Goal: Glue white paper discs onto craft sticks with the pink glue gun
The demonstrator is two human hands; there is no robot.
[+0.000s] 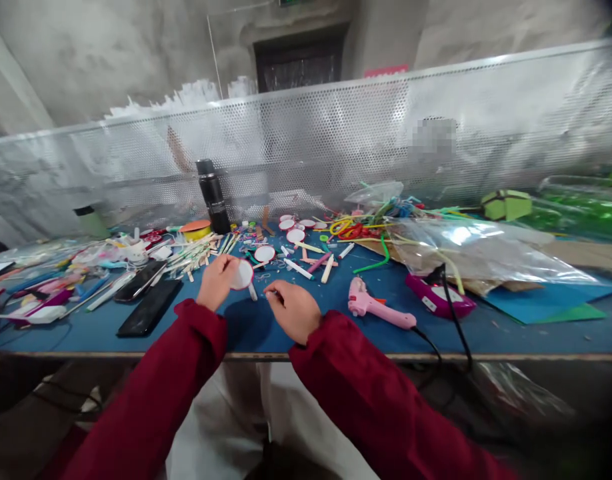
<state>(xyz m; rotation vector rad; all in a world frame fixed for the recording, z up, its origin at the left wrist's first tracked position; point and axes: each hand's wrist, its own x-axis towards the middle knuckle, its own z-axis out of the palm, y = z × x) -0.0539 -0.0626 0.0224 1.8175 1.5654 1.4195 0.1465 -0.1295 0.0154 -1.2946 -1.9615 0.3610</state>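
Note:
My left hand (217,281) pinches a white round disc with a red rim (243,275) by its left edge, above the blue table. My right hand (295,310) is closed just right of the disc, thumb and forefinger pressed together; whatever lies between the fingertips is too small to make out. Beneath the disc lies a short whitish stick (253,292). A similar red-rimmed disc (265,253) rests behind my hands, and several more lie farther back. Between the discs and my right hand are a white marker (299,269) and a pale wooden stick (328,269).
A pink glue gun (379,305) and a purple device (440,295) with black cords lie to the right. Phones (150,308) lie left. A black bottle (213,197) stands behind, before a perforated metal screen (306,140). Craft sticks, pipe cleaners and plastic bags cover the back.

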